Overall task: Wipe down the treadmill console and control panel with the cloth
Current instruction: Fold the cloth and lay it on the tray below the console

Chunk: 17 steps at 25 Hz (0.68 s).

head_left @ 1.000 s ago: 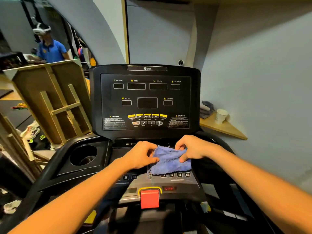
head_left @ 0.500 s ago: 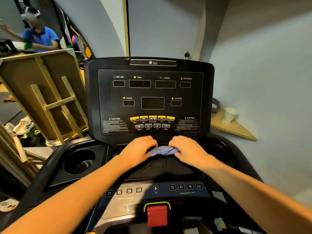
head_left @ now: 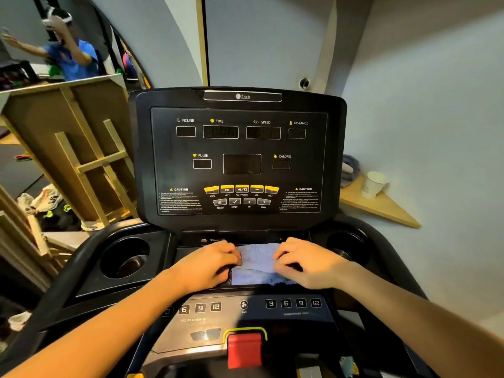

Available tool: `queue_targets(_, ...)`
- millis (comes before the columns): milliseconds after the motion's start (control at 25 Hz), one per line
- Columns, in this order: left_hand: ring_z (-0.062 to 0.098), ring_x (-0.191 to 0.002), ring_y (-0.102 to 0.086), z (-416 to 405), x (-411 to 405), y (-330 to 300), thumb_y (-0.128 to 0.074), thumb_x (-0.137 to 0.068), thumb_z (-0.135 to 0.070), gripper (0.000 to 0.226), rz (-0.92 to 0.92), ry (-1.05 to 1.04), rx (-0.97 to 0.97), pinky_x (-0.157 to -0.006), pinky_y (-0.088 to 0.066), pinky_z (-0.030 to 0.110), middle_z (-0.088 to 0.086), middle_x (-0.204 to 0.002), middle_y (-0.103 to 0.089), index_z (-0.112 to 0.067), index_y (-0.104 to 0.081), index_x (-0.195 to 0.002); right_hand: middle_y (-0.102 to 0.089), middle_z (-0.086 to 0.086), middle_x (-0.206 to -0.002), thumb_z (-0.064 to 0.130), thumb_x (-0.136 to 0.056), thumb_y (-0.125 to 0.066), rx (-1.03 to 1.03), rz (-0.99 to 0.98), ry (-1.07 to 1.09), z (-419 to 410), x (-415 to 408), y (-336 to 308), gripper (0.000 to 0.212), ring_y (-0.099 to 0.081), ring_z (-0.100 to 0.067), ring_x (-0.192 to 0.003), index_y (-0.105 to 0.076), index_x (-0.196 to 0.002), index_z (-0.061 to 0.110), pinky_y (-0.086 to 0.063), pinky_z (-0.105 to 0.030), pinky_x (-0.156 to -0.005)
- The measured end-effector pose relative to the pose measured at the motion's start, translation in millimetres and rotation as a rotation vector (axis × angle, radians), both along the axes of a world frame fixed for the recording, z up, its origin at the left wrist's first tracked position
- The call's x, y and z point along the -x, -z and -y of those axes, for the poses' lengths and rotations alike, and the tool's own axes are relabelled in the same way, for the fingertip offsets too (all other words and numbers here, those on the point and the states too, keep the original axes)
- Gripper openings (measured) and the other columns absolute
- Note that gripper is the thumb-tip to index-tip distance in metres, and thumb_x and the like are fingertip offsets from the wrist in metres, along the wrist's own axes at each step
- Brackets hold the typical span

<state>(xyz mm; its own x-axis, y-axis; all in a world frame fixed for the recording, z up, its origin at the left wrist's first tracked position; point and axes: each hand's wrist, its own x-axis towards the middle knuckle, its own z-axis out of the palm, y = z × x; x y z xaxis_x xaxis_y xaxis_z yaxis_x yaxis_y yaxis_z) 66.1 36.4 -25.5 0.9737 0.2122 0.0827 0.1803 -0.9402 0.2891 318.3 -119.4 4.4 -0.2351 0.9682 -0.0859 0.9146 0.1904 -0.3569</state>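
Observation:
A light blue cloth [head_left: 257, 264] lies spread on the black tray below the upright treadmill console [head_left: 240, 156]. My left hand [head_left: 210, 264] holds the cloth's left edge with curled fingers. At the cloth's right edge my right hand [head_left: 306, 261] grips it the same way. The display panel with its yellow buttons [head_left: 241, 189] stands just beyond both hands. Nearer to me is the lower control panel [head_left: 245, 306] with number keys, a fan key and a red stop button [head_left: 244, 349].
Round cup holders sit at the tray's left [head_left: 125, 259] and right [head_left: 346, 245]. A wooden frame [head_left: 73, 148] leans at the left. A corner shelf [head_left: 379, 204] at the right carries a white paper cup [head_left: 374, 184]. A person in blue stands far left [head_left: 68, 50].
The cloth was bunched between my hands half a second ago; both hands have drawn apart and it now lies flat and wider. Before that the cloth moved up from the number keys.

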Motion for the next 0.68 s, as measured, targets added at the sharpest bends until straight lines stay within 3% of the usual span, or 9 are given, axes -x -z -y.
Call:
queue_targets(240, 0.019, -0.099, -0.060, 3.8, -4.9, -4.1, -0.044, -0.090, -0.038, 0.037, 0.044, -0.040, -0.115, -0.076, -0.057, 0.037, 0.003, -0.108, -0.064, -0.019, -0.069, -0.110, -0.059, 0.011, -0.106, 0.041, -0.087, -0.067, -0.028, 0.037, 0.084, -8.3, -6.6, 3.2, 0.026, -0.047, -0.005, -0.103, -0.071, -0.107, 0.025, -0.046, -0.028, -0.090)
queue_targets(400, 0.020, -0.096, -0.063, 2.1, -4.4, -0.7, -0.040, -0.092, -0.042, 0.042, 0.064, -0.051, -0.115, -0.076, -0.058, 0.039, 0.003, -0.107, -0.066, -0.019, -0.070, -0.111, -0.062, 0.013, -0.101, 0.035, -0.094, -0.060, -0.041, 0.031, 0.059, -8.6, -8.5, 3.8, 0.018, -0.048, -0.004, -0.100, -0.073, -0.102, 0.026, -0.046, -0.028, -0.089)
queue_targets(680, 0.013, -0.084, -0.062, 13.1, -4.2, -11.6, -0.053, -0.092, -0.036, 0.024, 0.227, -0.107, -0.144, -0.069, -0.055, 0.032, -0.006, -0.094, -0.066, -0.023, -0.071, -0.102, -0.064, 0.016, -0.096, 0.032, -0.095, -0.060, -0.147, -0.088, 0.115, 1.2, -17.0, -5.6, 0.014, -0.054, -0.001, -0.097, -0.073, -0.098, 0.027, -0.048, -0.027, -0.087)
